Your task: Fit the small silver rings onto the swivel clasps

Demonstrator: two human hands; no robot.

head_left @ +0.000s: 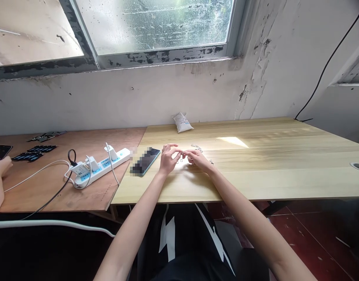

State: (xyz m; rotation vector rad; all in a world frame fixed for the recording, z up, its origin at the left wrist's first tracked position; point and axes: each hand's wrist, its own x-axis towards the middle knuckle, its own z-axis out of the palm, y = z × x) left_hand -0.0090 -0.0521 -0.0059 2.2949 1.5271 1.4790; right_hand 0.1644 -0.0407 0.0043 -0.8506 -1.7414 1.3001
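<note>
Pinching small metal piece (182, 153) directly between left grip (168, 159) and right grip (198, 159), neither clearly nearer. Holding it over surface (273, 168), toward left edge. Can't tell long axis. Seeing loose metal bits (197, 147) just beyond right grip.

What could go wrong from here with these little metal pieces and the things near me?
The small piece pinched between your left hand and right hand could slip and drop. The loose pieces lying by the right hand might get brushed and scattered. The black cord runs from the power strip over the edge of the brown table, so a snag could drag the strip.
</note>
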